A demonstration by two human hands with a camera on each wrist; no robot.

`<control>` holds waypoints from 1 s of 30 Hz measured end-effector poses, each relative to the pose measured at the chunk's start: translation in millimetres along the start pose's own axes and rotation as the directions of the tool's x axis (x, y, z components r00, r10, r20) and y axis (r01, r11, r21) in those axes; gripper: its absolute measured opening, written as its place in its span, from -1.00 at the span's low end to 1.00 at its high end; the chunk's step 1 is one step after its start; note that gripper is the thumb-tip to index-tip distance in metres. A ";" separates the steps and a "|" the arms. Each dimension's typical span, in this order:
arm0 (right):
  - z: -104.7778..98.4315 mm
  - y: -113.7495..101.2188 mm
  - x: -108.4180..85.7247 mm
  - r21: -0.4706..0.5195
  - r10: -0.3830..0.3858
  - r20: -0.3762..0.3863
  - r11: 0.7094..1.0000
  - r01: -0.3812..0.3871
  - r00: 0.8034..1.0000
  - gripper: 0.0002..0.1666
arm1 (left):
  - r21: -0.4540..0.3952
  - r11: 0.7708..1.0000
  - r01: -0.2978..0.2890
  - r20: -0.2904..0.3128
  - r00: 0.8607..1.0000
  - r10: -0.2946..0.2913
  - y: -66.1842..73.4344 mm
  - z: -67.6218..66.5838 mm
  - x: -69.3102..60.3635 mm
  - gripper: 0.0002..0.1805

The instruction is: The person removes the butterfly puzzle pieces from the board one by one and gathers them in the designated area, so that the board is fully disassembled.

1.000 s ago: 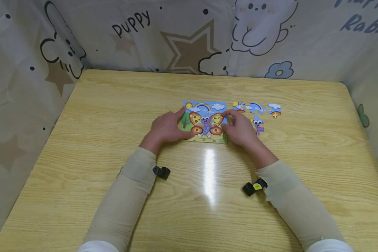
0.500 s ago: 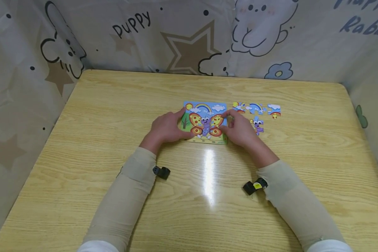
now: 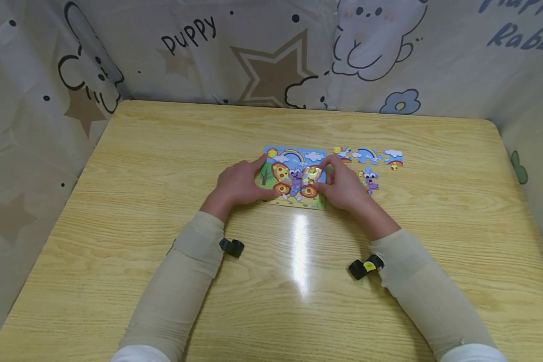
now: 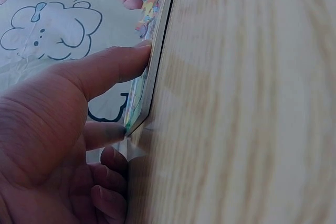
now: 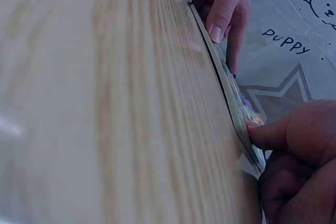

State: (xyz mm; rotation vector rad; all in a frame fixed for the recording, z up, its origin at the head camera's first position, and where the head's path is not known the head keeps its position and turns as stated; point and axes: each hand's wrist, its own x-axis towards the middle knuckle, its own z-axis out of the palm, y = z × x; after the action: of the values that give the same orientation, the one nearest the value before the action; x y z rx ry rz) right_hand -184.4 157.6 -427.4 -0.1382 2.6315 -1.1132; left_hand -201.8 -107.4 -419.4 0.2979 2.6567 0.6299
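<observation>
A butterfly jigsaw puzzle (image 3: 294, 156) lies on the table in the head view. The left hand (image 3: 241, 183) holds its left end, thumb on the front part and index finger at the left edge. In the left wrist view that hand's other fingers curl beside the board. At the right end, the right hand (image 3: 346, 186) pinches a yellow wing puzzle piece (image 3: 313, 174) between thumb and index finger. The piece tilts up and catches the light. In the right wrist view, the right thumb (image 5: 268, 132) covers part of the puzzle's near corner.
Right of the puzzle lie several loose pieces: a sun piece (image 3: 342, 153), a rainbow piece (image 3: 367, 155), a cloud piece (image 3: 393, 157) and a butterfly-face piece (image 3: 369, 178), partly behind the right hand. Printed cloth (image 3: 185, 75) hangs behind the wooden table (image 3: 271, 311).
The right thumb has shifted slightly left over the wing, and the wing piece has tilted up from the puzzle. The left hand keeps its place.
</observation>
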 end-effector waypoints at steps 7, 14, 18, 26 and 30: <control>3.9 -0.3 -0.3 0.067 -0.006 -0.030 0.998 0.008 1.000 -0.56 | 0.003 1.000 -0.001 0.003 1.000 0.001 -0.3 -0.2 -0.2 0.16; 5.0 0.2 0.9 0.067 0.017 -0.047 0.998 -0.014 0.999 -0.58 | 0.005 1.000 -0.004 -0.005 1.000 0.004 -0.7 0.2 -1.3 0.15; 4.3 -0.5 1.2 0.112 0.033 -0.057 0.993 -0.026 0.998 -0.59 | 0.005 1.000 -0.009 -0.007 1.000 0.009 -0.5 0.4 -1.0 0.14; 3.1 -0.6 2.0 0.190 0.053 -0.069 0.981 -0.039 0.996 -0.63 | 0.007 1.000 -0.018 -0.009 1.000 0.018 0.1 -0.4 -0.5 0.14; 4.3 -1.1 0.9 0.196 0.067 -0.062 0.979 -0.054 0.996 -0.69 | 0.005 1.000 -0.013 -0.003 1.000 0.013 0.1 -0.8 -0.6 0.15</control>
State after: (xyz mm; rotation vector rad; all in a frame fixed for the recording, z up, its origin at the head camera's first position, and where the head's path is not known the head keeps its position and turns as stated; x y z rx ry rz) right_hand -184.0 153.7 -429.7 0.0206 2.5486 -1.3674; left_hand -201.6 -107.7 -418.5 0.3156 2.6613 0.6280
